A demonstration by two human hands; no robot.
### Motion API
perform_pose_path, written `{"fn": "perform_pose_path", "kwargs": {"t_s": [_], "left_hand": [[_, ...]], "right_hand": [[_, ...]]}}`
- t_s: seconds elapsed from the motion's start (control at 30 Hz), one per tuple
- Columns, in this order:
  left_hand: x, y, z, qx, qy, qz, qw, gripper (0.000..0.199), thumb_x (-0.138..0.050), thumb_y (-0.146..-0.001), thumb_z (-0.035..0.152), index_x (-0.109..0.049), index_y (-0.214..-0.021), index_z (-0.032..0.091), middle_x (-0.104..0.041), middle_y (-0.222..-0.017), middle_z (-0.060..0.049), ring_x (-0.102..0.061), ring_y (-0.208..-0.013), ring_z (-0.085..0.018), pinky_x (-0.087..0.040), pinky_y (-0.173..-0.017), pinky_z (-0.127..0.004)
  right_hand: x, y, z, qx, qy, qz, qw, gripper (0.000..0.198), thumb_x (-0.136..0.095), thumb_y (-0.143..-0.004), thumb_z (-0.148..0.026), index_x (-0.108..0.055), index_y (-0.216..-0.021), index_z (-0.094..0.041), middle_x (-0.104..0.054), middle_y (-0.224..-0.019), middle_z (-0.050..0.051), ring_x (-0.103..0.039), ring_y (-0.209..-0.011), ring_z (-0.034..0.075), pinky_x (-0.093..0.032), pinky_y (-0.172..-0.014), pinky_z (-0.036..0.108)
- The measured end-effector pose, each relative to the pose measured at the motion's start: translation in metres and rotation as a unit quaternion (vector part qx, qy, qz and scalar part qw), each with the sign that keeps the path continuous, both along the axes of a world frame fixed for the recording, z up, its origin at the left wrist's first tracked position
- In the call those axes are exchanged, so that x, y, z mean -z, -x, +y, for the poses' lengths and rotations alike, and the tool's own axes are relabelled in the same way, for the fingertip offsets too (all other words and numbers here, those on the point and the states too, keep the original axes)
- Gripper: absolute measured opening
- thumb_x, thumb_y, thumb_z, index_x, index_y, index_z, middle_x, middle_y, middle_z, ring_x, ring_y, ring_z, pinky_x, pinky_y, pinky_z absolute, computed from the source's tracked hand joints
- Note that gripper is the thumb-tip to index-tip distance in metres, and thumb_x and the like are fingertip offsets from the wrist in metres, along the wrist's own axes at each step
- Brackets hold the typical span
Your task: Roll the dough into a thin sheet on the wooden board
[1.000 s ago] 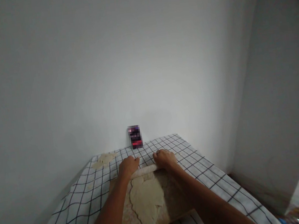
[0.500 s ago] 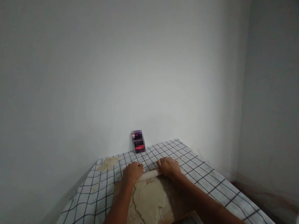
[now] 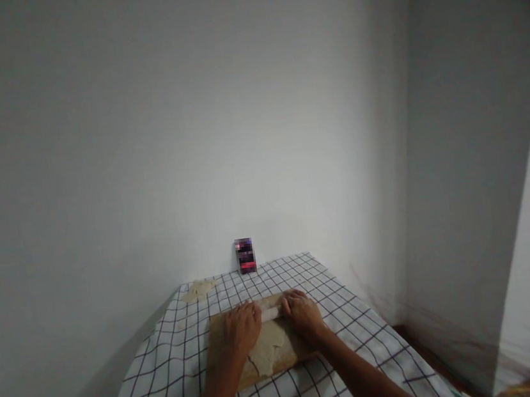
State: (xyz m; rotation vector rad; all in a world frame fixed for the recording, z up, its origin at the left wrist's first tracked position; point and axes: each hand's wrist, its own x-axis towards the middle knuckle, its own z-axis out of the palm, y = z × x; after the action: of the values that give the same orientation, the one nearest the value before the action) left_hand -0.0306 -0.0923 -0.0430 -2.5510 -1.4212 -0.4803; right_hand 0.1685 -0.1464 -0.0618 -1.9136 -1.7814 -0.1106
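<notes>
A pale rolling pin (image 3: 271, 313) lies crosswise over a flat sheet of dough (image 3: 266, 349) on a wooden board (image 3: 217, 339). Around the pin's left end my left hand (image 3: 244, 325) is closed, its fingers bent over the top. My right hand (image 3: 302, 310) grips the other end in the same way. Only the middle of the pin shows between the two hands. The dough has a ragged edge and reaches close to the board's near side; part of it is hidden by my left hand and forearm.
Under the board is a white tablecloth with dark checks (image 3: 283, 386). Another flat piece of dough (image 3: 199, 289) lies at the far left corner. A small dark, blurred-out upright object (image 3: 246, 256) stands against the white wall (image 3: 237, 131) at the back.
Both hands have drawn the rolling pin back from the board's far edge, nearer to me over the dough. The camera view has shifted somewhat, showing more of the right side.
</notes>
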Motion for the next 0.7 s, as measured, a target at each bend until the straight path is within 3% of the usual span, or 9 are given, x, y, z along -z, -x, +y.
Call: {"fn": "perform_pose_path", "kwargs": {"t_s": [0.2, 0.33, 0.53, 0.63, 0.7], "left_hand": [[-0.001, 0.009, -0.036, 0.012, 0.009, -0.028, 0.999, 0.046, -0.037, -0.111, 0.036, -0.081, -0.122, 0.031, -0.082, -0.136, -0.007, -0.075, -0.130, -0.030, -0.052, -0.120, -0.052], [0.000, 0.018, -0.057, 0.019, 0.031, -0.062, 0.997, 0.044, -0.040, -0.109, 0.038, -0.079, -0.130, 0.035, -0.080, -0.140, -0.005, -0.074, -0.132, -0.029, -0.050, -0.123, -0.053], [-0.004, 0.028, -0.083, 0.025, 0.029, -0.068, 0.997, 0.046, -0.042, -0.107, 0.043, -0.080, -0.130, 0.032, -0.083, -0.134, -0.007, -0.078, -0.124, -0.031, -0.059, -0.112, -0.049], [0.007, 0.033, -0.090, 0.034, 0.016, -0.072, 0.997, 0.042, -0.044, -0.105, 0.043, -0.081, -0.124, 0.037, -0.086, -0.125, -0.005, -0.080, -0.115, -0.031, -0.063, -0.104, -0.049], [0.018, 0.036, -0.091, 0.049, -0.013, -0.083, 0.995, 0.042, -0.043, -0.106, 0.042, -0.081, -0.125, 0.040, -0.085, -0.130, -0.003, -0.080, -0.118, -0.031, -0.063, -0.105, -0.050]], "right_hand": [[-0.005, 0.008, -0.027, 0.003, 0.017, 0.021, 1.000, 0.044, -0.040, -0.115, -0.028, -0.084, -0.116, -0.022, -0.082, -0.130, 0.010, -0.070, -0.132, 0.023, -0.048, -0.115, 0.032], [-0.005, 0.017, -0.037, 0.006, 0.021, 0.020, 1.000, 0.046, -0.039, -0.114, -0.028, -0.085, -0.114, -0.022, -0.082, -0.130, 0.010, -0.068, -0.136, 0.024, -0.044, -0.120, 0.033], [-0.004, 0.025, -0.053, 0.005, 0.033, 0.042, 0.999, 0.046, -0.038, -0.115, -0.032, -0.083, -0.114, -0.022, -0.080, -0.135, 0.009, -0.066, -0.139, 0.025, -0.041, -0.122, 0.041], [0.002, 0.029, -0.064, -0.001, 0.021, 0.042, 0.999, 0.045, -0.037, -0.115, -0.034, -0.082, -0.115, -0.028, -0.078, -0.140, 0.004, -0.064, -0.141, 0.025, -0.033, -0.127, 0.049], [0.005, 0.032, -0.071, -0.001, 0.009, 0.046, 0.999, 0.043, -0.038, -0.116, -0.036, -0.080, -0.116, -0.033, -0.077, -0.143, 0.001, -0.062, -0.142, 0.024, -0.026, -0.131, 0.052]]}}
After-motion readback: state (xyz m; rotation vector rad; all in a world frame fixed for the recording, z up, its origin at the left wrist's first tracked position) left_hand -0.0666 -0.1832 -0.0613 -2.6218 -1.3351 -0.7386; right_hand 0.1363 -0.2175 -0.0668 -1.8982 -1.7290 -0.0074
